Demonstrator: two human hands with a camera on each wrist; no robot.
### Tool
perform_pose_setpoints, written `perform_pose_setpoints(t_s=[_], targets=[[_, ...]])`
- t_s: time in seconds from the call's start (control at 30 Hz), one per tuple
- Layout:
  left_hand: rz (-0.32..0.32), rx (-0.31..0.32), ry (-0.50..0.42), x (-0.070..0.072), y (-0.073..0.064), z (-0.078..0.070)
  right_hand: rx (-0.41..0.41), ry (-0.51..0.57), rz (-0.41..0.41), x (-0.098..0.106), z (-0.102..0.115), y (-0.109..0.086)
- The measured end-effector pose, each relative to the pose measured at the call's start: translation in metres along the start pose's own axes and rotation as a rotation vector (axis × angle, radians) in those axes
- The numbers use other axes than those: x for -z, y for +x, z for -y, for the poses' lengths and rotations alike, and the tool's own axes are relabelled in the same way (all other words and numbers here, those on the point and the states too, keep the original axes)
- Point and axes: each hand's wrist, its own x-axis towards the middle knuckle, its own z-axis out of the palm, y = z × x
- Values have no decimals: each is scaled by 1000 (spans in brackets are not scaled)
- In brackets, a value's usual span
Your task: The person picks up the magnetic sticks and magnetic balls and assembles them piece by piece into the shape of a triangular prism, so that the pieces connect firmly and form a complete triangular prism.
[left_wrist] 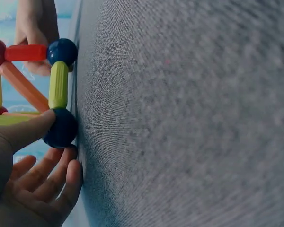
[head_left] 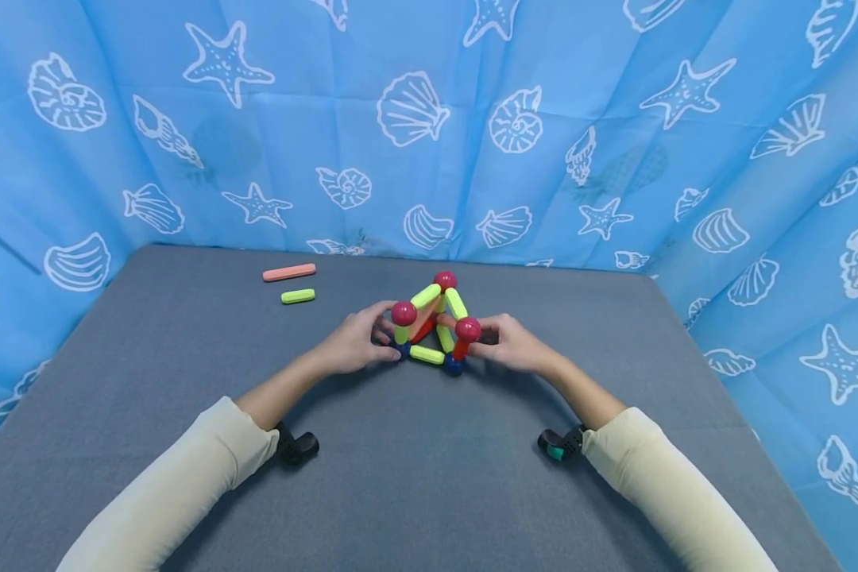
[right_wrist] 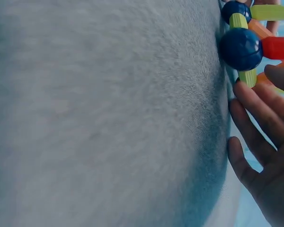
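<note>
On the grey table stands a frame built of magnetic sticks and balls. Red balls (head_left: 403, 313) top it, blue balls (head_left: 454, 365) sit at its near base corners, and green sticks (head_left: 427, 354), a red stick (right_wrist: 278, 48) and orange sticks (left_wrist: 26, 87) join them. My left hand (head_left: 356, 342) holds the near left corner, thumb on a blue ball (left_wrist: 61, 128) and fingertips at its other side. Around the right side, my right hand (head_left: 512, 343) has its thumb by the red upright and its index finger reaching behind, at a green base stick (right_wrist: 247, 78).
A loose orange stick (head_left: 289, 272) and a loose green stick (head_left: 298, 296) lie at the back left of the table (head_left: 429, 492). Behind it hangs a blue curtain (head_left: 293, 119) printed with shells. Black wrist devices (head_left: 297, 447) sit under both forearms.
</note>
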Motion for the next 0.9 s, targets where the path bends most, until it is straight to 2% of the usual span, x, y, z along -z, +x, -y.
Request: perform_pose_setpoints(t_s=[0.2,0.43,0.53,0.63,0.7,0.77,0.83,0.9], targets=[[-28,-21,3,1,5,4,-38,-7,-106,-5,-5,19],[-30,-22,10,3,3,7,-31,79,-90,-12,-6,36],[-61,-35,19,10,0,11,-34,139,-77,-12,-7,37],[-171,-63,33,25,-2,17,-22,182,-62,-13,-8,36],[-284,-83,32,38,-4,23,-20,195,-60,-13,-9,36],[-406,-78,25,54,-6,29,-28,195,-64,-14,-9,35],[-516,-32,43,70,-9,38,-41,202,-65,-15,-8,35],[-593,42,56,85,-12,48,-50,210,-62,-16,-8,35]])
